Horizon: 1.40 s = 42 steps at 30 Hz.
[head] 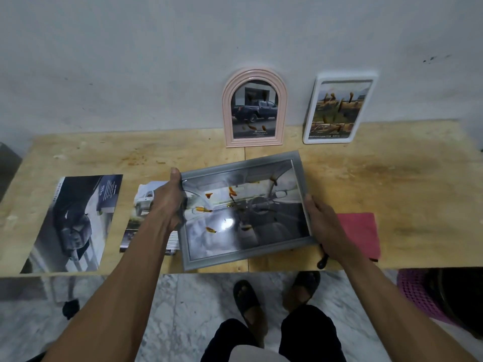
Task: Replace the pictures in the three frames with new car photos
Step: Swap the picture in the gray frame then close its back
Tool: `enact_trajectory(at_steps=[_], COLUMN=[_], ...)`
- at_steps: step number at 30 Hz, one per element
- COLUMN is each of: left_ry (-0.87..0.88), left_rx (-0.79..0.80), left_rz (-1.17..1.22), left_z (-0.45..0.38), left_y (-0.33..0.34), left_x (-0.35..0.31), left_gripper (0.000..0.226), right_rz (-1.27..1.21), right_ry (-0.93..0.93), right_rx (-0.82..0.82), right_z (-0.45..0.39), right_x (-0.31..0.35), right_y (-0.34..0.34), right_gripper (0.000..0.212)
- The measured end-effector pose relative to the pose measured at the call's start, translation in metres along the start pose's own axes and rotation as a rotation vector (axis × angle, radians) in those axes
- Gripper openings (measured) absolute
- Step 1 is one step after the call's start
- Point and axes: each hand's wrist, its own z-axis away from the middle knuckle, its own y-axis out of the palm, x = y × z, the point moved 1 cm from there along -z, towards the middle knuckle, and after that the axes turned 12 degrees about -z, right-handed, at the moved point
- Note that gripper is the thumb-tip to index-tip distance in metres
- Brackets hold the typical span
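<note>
In the middle of the picture a grey frame is held tilted above the near edge of the wooden desk. The left hand grasps its left side, thumb on the upper corner and fingers curled round the edge. The right hand grips the lower right corner, thumb on the front of the moulding. The frame holds a photo of a car interior, with orange-brown smears on the glass and a bright glare spot near the centre.

At upper centre a pink arched frame leans against the wall, showing a dark pickup. Just right of it a white frame leans too, tilted, with a yellowish picture that is too blurred to read; both have the same smears.

On the desk at left lies a loose car photo. A second photo lies between it and the grey frame, partly under the left forearm. A red cloth lies to the right, partly behind the right hand. A dark handle-like thing shows under the right wrist; what it is I cannot tell.

At lower centre are the person's sandalled feet on a marble floor, and a pink basket at lower right.
</note>
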Motion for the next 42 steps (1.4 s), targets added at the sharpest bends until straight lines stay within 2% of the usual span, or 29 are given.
enact_trajectory(at_steps=[4, 5, 9, 10, 15, 20, 24, 26, 32, 42], left_ry=[-0.034, -0.036, -0.033, -0.035, -0.036, 0.106, 0.157, 0.143, 0.166, 0.212], left_rx=[0.109, 0.137, 0.181, 0.183, 0.111, -0.031, -0.013, -0.006, -0.026, -0.017], left_rz=[-0.105, -0.141, -0.200, -0.206, -0.255, -0.529, -0.575, -0.598, -0.750, -0.715], left_z=[-0.011, -0.010, 0.005, 0.009, 0.004, 0.004, 0.010, 0.009, 0.015, 0.019], left_y=[0.000, 0.002, 0.015, 0.019, 0.030, 0.042, 0.050, 0.053, 0.059, 0.059], left_x=[0.014, 0.022, 0.063, 0.072, 0.102, 0.106, 0.100, 0.100, 0.095, 0.095], left_gripper=[0.083, 0.077, 0.022, 0.020, 0.033, 0.040, 0.047, 0.055, 0.046, 0.045], right_rz=[-0.096, -0.107, -0.084, -0.076, 0.030, 0.132, 0.305, 0.409, 0.485, 0.461], right_ry=[-0.065, -0.065, -0.028, -0.002, 0.063, 0.074, 0.050, 0.038, 0.012, -0.062], right_rx=[-0.094, -0.107, -0.196, -0.216, -0.304, -0.362, -0.350, -0.327, -0.289, -0.300], right_z=[0.000, -0.002, -0.018, -0.021, -0.028, -0.034, -0.037, -0.039, -0.043, -0.040], right_x=[-0.020, -0.023, -0.049, -0.056, -0.076, -0.088, -0.093, -0.098, -0.098, -0.097], right_y=[0.006, 0.007, 0.009, 0.010, 0.015, 0.020, 0.019, 0.016, 0.008, 0.003], right_gripper=[0.034, 0.032, 0.037, 0.038, 0.033, 0.016, 0.004, 0.005, 0.028, 0.024])
